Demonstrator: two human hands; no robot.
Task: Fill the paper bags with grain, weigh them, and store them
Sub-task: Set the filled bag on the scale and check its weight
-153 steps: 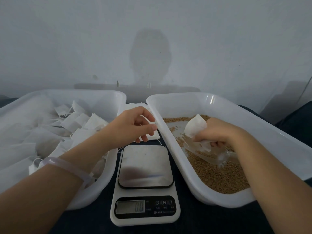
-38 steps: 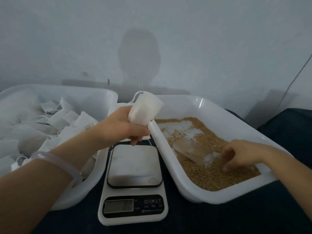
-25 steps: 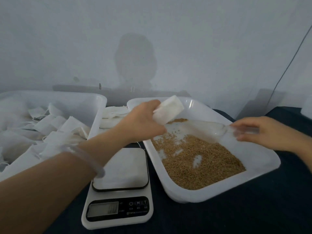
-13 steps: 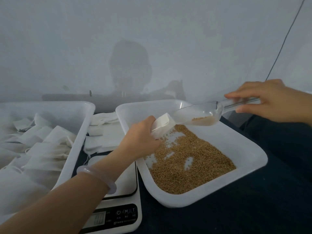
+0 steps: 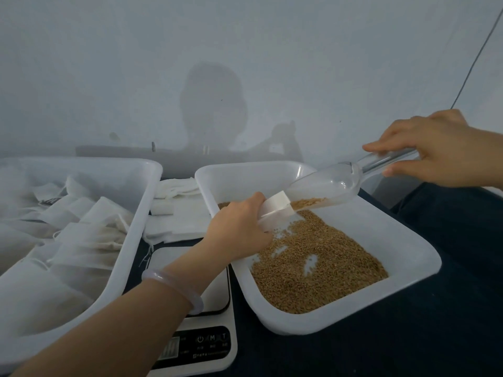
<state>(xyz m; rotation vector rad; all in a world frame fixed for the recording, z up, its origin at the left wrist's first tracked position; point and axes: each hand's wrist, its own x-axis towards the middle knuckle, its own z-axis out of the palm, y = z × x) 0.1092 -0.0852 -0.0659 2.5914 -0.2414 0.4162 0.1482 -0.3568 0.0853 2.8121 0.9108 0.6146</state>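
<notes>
- Since the last frame, grain (image 5: 310, 202) has slid to the scoop (image 5: 329, 183) lip, at the paper bag (image 5: 276, 208) mouth.
- Bag gripped in the left hand (image 5: 239, 229), tray (image 5: 400, 238) beneath that hand.
- Scoop handle pinched by the right hand (image 5: 435, 151).

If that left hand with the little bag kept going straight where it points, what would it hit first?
Probably the clear scoop, held by the right hand. The left hand points up and rightward, and the mouth of the paper bag it grips sits at the scoop's lip. Depth is uncertain.
</notes>
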